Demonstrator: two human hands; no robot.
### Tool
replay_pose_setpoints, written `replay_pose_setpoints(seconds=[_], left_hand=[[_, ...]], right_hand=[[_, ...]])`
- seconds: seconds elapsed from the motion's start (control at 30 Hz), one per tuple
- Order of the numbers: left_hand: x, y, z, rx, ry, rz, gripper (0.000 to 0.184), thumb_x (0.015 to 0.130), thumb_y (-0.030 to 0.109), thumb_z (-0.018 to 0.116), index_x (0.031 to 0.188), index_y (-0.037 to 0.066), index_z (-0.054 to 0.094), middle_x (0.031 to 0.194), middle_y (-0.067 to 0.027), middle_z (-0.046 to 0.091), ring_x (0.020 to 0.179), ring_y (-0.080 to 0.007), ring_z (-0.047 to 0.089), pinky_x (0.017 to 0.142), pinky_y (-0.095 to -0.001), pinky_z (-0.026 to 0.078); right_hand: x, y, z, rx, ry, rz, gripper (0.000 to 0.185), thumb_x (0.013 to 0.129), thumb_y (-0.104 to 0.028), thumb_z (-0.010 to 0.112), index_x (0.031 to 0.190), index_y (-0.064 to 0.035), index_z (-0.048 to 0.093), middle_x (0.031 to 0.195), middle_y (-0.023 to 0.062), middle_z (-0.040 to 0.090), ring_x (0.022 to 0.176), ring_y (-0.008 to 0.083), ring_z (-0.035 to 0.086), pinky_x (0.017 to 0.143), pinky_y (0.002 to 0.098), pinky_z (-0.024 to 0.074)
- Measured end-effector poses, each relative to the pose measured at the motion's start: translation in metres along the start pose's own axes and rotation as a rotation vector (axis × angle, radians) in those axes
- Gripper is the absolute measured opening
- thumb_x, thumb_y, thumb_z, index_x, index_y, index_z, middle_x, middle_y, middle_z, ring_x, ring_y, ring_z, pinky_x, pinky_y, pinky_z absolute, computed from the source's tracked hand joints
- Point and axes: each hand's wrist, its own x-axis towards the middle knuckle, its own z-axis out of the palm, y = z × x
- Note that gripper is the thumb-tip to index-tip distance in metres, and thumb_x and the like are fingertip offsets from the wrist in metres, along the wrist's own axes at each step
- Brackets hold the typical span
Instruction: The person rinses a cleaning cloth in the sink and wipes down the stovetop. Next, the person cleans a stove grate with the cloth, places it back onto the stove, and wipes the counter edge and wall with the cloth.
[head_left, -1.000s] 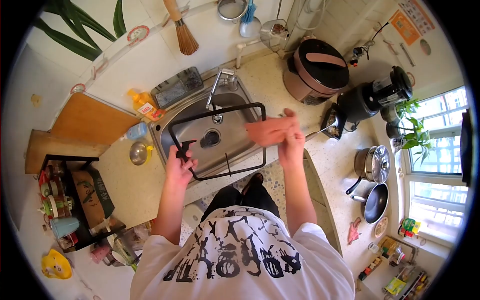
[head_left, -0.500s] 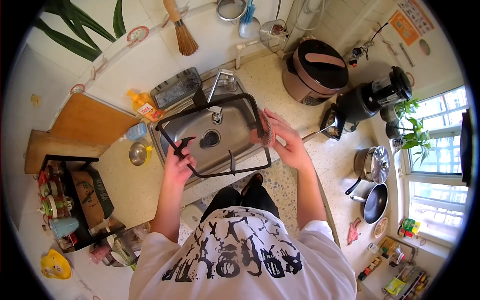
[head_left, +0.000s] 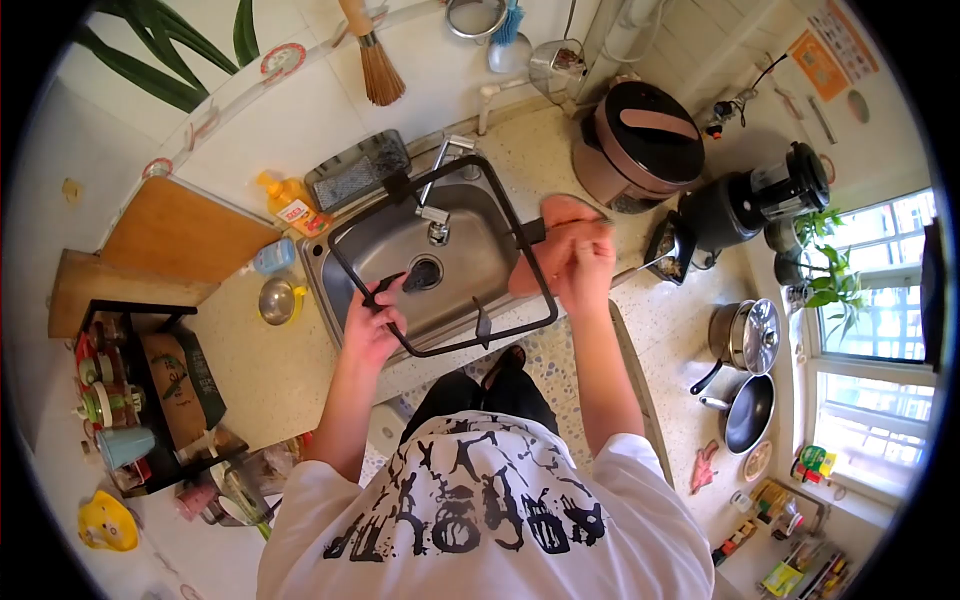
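My left hand [head_left: 372, 328] is closed around one side of a black stove grate [head_left: 482, 325], which is tilted above the steel sink [head_left: 465, 290]. Its fingers wrap an inward prong near the lower left corner. A pinkish cleaning cloth [head_left: 568, 212] is gripped in my right hand [head_left: 584, 262], at the grate's right bar. Part of the cloth lies over that bar and part spreads beyond it toward the counter. The chrome faucet [head_left: 433, 214] shows through the grate's opening, as does the drain [head_left: 425, 272].
An orange soap bottle [head_left: 297, 208] and a dark drain rack [head_left: 358, 170] stand behind the sink. A small metal bowl [head_left: 277, 303] sits on the left counter. To the right are a rice cooker [head_left: 640, 145], a black blender [head_left: 720, 210] and pans [head_left: 748, 412].
My right hand has turned over, and the cloth now spreads outward past the grate's right bar. The grate appears slightly further right in view, still held by my left hand.
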Motion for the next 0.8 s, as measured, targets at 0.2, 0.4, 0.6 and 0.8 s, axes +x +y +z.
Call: replay_pose_setpoints(seconds=[0.2, 0.4, 0.6, 0.8], left_hand=[[0.003, 0.008, -0.002, -0.01, -0.12, 0.092, 0.046, 0.102, 0.026, 0.05, 0.137, -0.003, 0.058, 0.07, 0.0038, 0.065, 0.04, -0.0082, 0.042, 0.062, -0.0235, 0.055], [0.011, 0.006, -0.002, -0.024, -0.181, 0.056, 0.048, 0.103, 0.026, 0.049, 0.141, -0.003, 0.053, 0.074, 0.0021, 0.068, 0.041, -0.0094, 0.046, 0.069, -0.025, 0.059], [0.012, 0.001, 0.0, -0.018, -0.159, 0.111, 0.047, 0.103, 0.025, 0.051, 0.14, -0.004, 0.053, 0.073, 0.0019, 0.067, 0.041, -0.0087, 0.046, 0.069, -0.025, 0.058], [0.005, -0.005, 0.018, -0.039, -0.038, 0.192, 0.043, 0.102, 0.028, 0.051, 0.128, -0.003, 0.063, 0.069, 0.0024, 0.063, 0.041, -0.0066, 0.038, 0.058, -0.0195, 0.05]], right_hand=[[-0.023, -0.044, 0.008, -0.109, -0.373, 0.176, 0.048, 0.102, -0.046, 0.061, 0.119, -0.0019, 0.065, 0.102, 0.0074, 0.068, 0.088, 0.0182, 0.062, 0.081, 0.0337, 0.0521], [-0.029, -0.064, 0.059, -0.378, -0.303, 0.276, 0.032, 0.107, -0.029, 0.058, 0.122, -0.003, 0.066, 0.095, 0.0035, 0.067, 0.079, 0.012, 0.059, 0.069, 0.0251, 0.0498], [-0.044, -0.044, 0.088, 0.207, 0.197, 0.274, 0.037, 0.11, -0.032, 0.048, 0.13, -0.0029, 0.059, 0.114, 0.0095, 0.069, 0.091, 0.0178, 0.069, 0.076, 0.0299, 0.0572], [-0.068, -0.011, 0.065, 0.097, 0.02, 0.178, 0.051, 0.109, -0.041, 0.048, 0.145, -0.0049, 0.048, 0.13, 0.0095, 0.063, 0.107, 0.0188, 0.062, 0.089, 0.0387, 0.0526]])
